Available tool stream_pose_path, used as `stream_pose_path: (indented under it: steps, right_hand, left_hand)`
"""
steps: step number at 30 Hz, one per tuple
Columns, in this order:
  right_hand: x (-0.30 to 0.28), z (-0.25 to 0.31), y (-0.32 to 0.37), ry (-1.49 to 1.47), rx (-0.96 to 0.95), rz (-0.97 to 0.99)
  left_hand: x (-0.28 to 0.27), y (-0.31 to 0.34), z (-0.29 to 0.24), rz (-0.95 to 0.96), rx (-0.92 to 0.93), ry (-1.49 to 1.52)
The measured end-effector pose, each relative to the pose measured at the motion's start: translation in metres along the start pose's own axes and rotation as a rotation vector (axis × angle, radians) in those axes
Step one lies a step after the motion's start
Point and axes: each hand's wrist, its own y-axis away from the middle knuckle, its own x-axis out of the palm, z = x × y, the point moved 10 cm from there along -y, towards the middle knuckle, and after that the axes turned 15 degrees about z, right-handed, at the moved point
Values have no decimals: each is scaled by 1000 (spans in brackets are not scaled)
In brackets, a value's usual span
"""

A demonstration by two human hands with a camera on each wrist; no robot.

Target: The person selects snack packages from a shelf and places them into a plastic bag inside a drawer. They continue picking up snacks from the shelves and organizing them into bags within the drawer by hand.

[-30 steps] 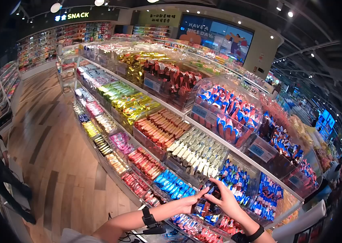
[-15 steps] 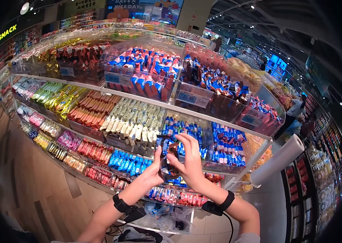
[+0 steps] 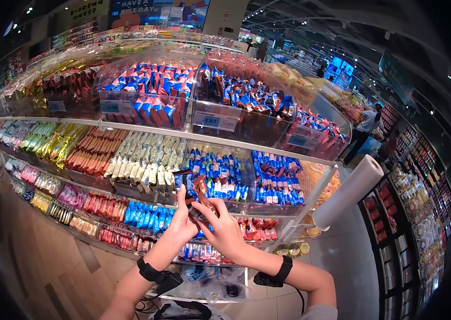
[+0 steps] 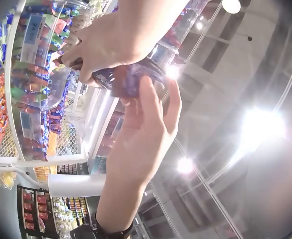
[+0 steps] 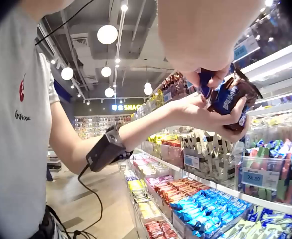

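In the head view my left hand (image 3: 182, 223) and right hand (image 3: 224, 230) meet in front of the shelf around a brown wrapped snack packet (image 3: 200, 186). Its wrapper is glossy, with a ragged end pointing up. The right wrist view shows a dark brown and blue packet (image 5: 230, 99) lying along my left hand (image 5: 206, 113), whose fingers curl beneath it. Fingers of my right hand (image 5: 201, 40) pinch at the near side of the packet. From the left wrist, my right hand (image 4: 141, 132) has its thumb and fingers about the blurred packet (image 4: 128, 79).
Tiered shelves hold clear bins of wrapped snacks, with blue packets (image 3: 276, 178) just behind my hands. A price label (image 3: 216, 121) fronts an upper bin. A white roll (image 3: 348, 192) leans at the shelf's right end. Another person (image 3: 364, 130) stands in the back right.
The head view has swung right, bringing the white roll into view. My right fingers have closed in toward the left hand, and the brown packet shows more clearly between them.
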Motion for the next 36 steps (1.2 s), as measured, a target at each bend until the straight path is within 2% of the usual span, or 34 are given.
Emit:
stream_pose_path:
  steps: [2, 3, 5, 8, 9, 11, 13, 15, 16, 19, 20, 23, 26, 29, 31, 33, 36]
  right_hand:
    - [-13, 11, 3, -81, -70, -31]
    - [-28, 16, 4, -154, -127, -107]
    - [-70, 17, -1, -243, -105, -249]
    - [-150, 30, -26, 17, -94, -469]
    - [-172, 29, -36, 78, -114, -568]
    - [-196, 24, -72, 224, -188, -629]
    - [-202, 8, -115, 262, -191, -561]
    - [-198, -15, -150, 276, -96, -523]
    - [-196, -15, -158, 293, -142, -573]
    - [-195, -38, -172, 30, -8, -532]
    - [-201, -47, -175, 98, -34, -588]
    - [-227, -67, -178, 24, 8, -640]
    - [-231, -75, -186, 47, 139, -464]
    - [-215, -75, -199, 198, 204, -388]
    - [-201, -65, -207, 90, 192, -366]
    - [-199, -56, -208, 108, 219, -362]
    - [-194, -53, -203, 170, 129, -369]
  left_hand:
    - [-3, -1, -5, -44, 15, -19]
    - [-8, -1, -9, -84, 31, -47]
    - [13, 10, -11, -34, 15, -74]
    - [5, 16, -8, -17, 6, -18]
    - [15, 18, -6, 139, -33, -9]
    - [16, 32, -3, 165, -68, 44]
    - [24, 48, -10, 222, -21, 22]
    - [7, 58, -14, 200, -31, 61]
    - [10, 66, -19, 202, -26, 15]
    - [3, 82, -34, 182, 30, -44]
    - [-4, 85, -40, 137, 52, -73]
    - [-14, 92, -48, 127, 54, -120]
    - [-29, 93, -52, 61, 63, -103]
    - [-34, 93, -53, 33, 62, -109]
    - [-30, 93, -55, 21, 61, -137]
    - [-23, 100, -58, -8, 55, -193]
    - [-26, 93, -55, 75, 47, -141]
